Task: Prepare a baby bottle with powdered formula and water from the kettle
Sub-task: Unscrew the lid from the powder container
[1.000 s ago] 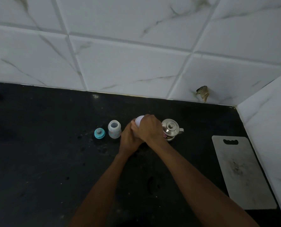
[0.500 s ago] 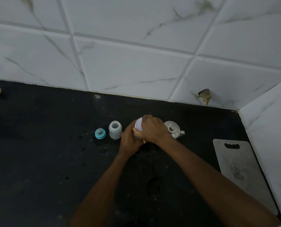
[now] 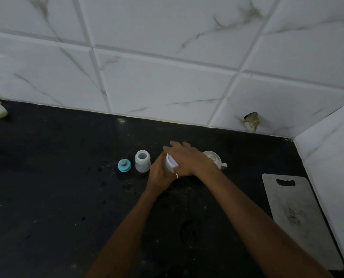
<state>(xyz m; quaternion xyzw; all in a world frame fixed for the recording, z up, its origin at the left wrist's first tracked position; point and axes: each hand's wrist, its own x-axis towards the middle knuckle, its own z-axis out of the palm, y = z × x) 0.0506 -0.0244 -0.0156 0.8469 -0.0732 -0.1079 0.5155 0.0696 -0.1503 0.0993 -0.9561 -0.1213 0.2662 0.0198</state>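
Between bottle and kettle, right hand fingers spread over the white-lidded formula jar, left hand wrapped round its side, open baby bottle just left, teal cap beyond, kettle right, black bench.

Bare forearms, no sleeves in view. Thin pale ring on a finger of the right hand. Nothing worn on the left hand.

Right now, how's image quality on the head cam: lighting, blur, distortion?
Head view: dim, the black counter swallows detail; wide-angle bends the tile lines; right hand slightly motion-blurred over the white container; open baby bottle is reasonably sharp.
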